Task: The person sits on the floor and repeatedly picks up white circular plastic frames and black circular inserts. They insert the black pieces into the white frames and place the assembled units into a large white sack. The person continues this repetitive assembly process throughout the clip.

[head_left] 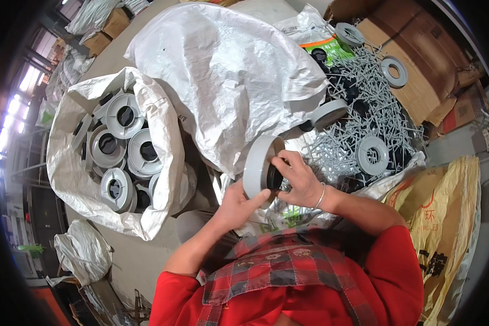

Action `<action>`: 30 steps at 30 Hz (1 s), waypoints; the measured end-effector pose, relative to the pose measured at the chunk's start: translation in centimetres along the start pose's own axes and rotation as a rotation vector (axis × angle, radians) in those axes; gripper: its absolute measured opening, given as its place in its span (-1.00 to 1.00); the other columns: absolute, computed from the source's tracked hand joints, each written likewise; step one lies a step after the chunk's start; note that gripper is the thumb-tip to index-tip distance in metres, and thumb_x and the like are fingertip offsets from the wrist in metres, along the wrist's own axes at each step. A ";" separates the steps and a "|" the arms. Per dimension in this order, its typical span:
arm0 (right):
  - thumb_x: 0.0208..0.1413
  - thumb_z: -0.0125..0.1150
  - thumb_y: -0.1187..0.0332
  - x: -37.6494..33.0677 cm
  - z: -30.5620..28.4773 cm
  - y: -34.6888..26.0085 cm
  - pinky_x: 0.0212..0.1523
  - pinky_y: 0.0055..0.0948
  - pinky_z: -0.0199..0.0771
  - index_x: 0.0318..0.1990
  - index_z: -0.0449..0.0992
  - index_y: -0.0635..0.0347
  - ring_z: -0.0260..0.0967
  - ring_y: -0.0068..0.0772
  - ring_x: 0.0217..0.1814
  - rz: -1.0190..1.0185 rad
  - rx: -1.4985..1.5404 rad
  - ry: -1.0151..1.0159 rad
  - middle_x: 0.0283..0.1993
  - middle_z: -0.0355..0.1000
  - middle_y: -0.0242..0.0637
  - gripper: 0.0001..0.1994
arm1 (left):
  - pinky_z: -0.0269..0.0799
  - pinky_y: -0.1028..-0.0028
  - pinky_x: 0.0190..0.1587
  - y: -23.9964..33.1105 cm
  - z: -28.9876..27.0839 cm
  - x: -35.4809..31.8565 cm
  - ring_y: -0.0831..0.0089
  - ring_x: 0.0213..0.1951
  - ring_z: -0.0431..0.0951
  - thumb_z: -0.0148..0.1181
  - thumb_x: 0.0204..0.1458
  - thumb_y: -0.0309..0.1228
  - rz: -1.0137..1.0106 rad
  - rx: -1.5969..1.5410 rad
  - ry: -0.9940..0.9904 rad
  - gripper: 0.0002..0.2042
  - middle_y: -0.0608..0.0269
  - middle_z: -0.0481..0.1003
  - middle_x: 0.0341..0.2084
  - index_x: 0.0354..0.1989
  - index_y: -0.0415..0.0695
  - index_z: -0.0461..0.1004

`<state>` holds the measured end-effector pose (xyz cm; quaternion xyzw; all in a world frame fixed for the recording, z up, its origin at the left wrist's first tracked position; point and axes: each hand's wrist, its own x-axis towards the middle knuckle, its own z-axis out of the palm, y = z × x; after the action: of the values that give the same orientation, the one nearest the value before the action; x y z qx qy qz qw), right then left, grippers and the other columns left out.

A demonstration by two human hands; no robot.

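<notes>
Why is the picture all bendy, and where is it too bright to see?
Head view: the fisheye lens bends straight edges near the rim and leaves black corners; head view: bright patches at the far left glare white; head view: the grey round part, left hand and right hand look fairly clear.
</notes>
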<state>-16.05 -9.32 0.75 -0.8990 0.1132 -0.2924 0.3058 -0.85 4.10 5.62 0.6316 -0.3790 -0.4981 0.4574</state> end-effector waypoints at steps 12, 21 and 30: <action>0.21 -0.14 -0.06 0.7 1.8 4.5 -0.41 -0.27 0.50 -0.03 0.35 0.32 0.44 -0.25 -0.37 1.024 1.426 -0.323 -0.33 0.43 -0.10 -0.47 | 0.06 0.31 0.25 -1.6 -3.1 -0.5 0.06 0.26 0.15 0.14 -0.04 -0.53 0.599 0.633 0.058 -0.27 -0.22 0.14 0.21 0.31 -0.36 -0.10; -0.32 0.43 -0.03 -4.3 5.6 18.4 0.19 -0.17 0.16 0.13 0.22 0.29 0.14 -0.02 0.24 0.386 -0.456 -0.687 0.08 0.32 -0.04 -0.14 | -0.03 0.28 0.30 5.3 -8.3 0.5 0.26 0.27 0.12 -0.06 0.15 -0.40 0.793 0.259 0.851 -0.47 0.04 0.13 0.25 0.29 -0.25 0.04; -0.26 0.38 0.10 -3.3 7.9 14.5 0.05 -0.24 0.27 -0.22 0.51 0.23 0.27 -0.20 0.06 0.768 -0.172 -0.885 -0.19 0.45 -0.17 -0.53 | 0.17 0.38 0.17 -4.9 -0.6 3.8 0.30 0.15 0.26 0.24 0.01 -0.41 -0.309 -0.435 0.317 -0.36 -0.02 0.26 0.12 0.23 -0.34 0.08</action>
<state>-14.34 -15.64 -14.76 -0.8516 0.3155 0.2524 0.3338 0.71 2.09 -0.13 0.6388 -0.0868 -0.5265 0.5543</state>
